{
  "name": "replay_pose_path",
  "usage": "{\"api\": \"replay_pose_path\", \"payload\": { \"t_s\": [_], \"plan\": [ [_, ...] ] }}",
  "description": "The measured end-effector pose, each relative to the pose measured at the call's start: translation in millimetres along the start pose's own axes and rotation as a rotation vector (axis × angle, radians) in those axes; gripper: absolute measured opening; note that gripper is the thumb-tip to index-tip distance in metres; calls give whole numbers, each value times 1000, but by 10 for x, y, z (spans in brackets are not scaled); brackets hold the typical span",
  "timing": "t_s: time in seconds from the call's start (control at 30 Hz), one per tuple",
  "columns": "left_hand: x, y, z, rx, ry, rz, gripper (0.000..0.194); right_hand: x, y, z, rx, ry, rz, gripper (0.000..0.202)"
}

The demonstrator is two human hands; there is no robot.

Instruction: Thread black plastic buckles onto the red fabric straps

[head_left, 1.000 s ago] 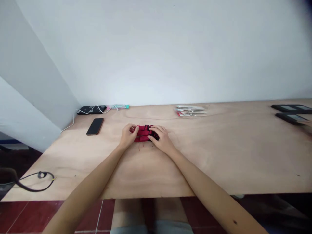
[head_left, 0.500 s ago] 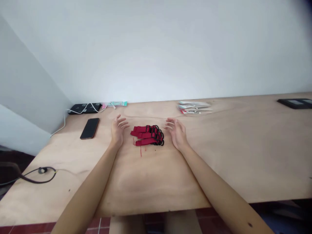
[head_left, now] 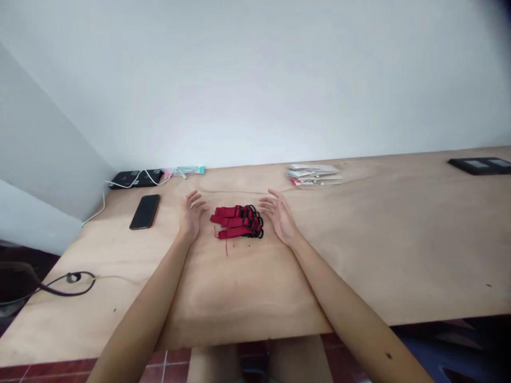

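On the wooden table [head_left: 391, 234], red straps [head_left: 232, 222] lie between left hand [head_left: 190, 218] and right hand [head_left: 281, 219], both loosely spread.

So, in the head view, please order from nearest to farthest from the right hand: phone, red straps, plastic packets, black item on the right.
1. Red straps: just left of the right hand.
2. Plastic packets: back right, near the wall.
3. Phone: left, past the left hand.
4. Black item: at the far right edge.
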State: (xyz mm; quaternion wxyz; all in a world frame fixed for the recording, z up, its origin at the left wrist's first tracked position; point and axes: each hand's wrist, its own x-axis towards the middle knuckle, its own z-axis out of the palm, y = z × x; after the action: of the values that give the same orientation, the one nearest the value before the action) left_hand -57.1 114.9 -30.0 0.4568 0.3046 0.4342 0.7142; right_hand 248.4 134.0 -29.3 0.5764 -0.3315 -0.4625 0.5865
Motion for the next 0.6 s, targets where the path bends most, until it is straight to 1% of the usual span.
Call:
{"api": "replay_pose_path", "payload": {
  "t_s": [0.1,0.17,0.23,0.3,0.43,0.47,0.6],
  "plan": [
    [-20,33,24,-16,-12,-1,52,23,12,3,42,34,9,58],
    [-25,48,35,-13,-18,9,50,44,29,-9,32,91,-3,54],
    [-28,55,45,16,-14,12,49,59,46,-21,-9,150,-41,61],
    [-45,61,57,76,-18,0,55,62,58,-30,-25,171,-61,63],
    [-126,82,91,191,-19,-16,66,47,66,-42,-60,127,-64,51],
    [-150,84,100,197,-38,-2,66,46,69,-46,-76,109,-64,48],
    [-213,58,118,188,-182,62,70,58,80,-55,-91,35,-44,37]
  ]
}}
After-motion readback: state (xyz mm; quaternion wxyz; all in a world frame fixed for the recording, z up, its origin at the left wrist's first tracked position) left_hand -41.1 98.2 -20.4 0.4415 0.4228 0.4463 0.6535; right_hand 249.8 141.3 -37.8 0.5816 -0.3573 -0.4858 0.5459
